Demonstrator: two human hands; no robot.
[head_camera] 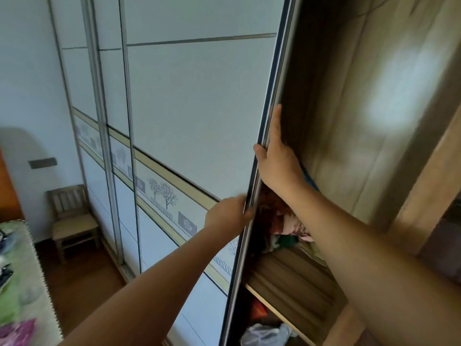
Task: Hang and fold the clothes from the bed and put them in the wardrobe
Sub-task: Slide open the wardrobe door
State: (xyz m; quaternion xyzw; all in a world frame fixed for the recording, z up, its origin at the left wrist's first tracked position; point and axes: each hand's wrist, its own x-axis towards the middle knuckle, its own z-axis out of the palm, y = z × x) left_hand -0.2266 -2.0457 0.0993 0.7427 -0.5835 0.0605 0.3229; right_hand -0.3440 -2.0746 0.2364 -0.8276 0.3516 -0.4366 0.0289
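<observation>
A white sliding wardrobe door (199,116) with a tree-pattern band stands partly slid aside, its dark metal edge running down the middle of the view. My left hand (228,213) grips that edge low down, fingers curled round it. Higher up, my right hand (275,156) lies on the same edge, fingers straight along the inner side and thumb on the front. Behind the door the wardrobe (349,121) interior shows a wooden shelf (287,275) with a pile of mixed clothes (284,221) at its back. Clothes (17,330) lie on the bed (22,283) at lower left.
A wooden chair (72,218) stands against the wall beside the wardrobe's far end. Brown floor runs between bed and wardrobe. Below the shelf sit a white bag (267,333) and something red (258,310). A wooden side panel (424,196) bounds the opening on the right.
</observation>
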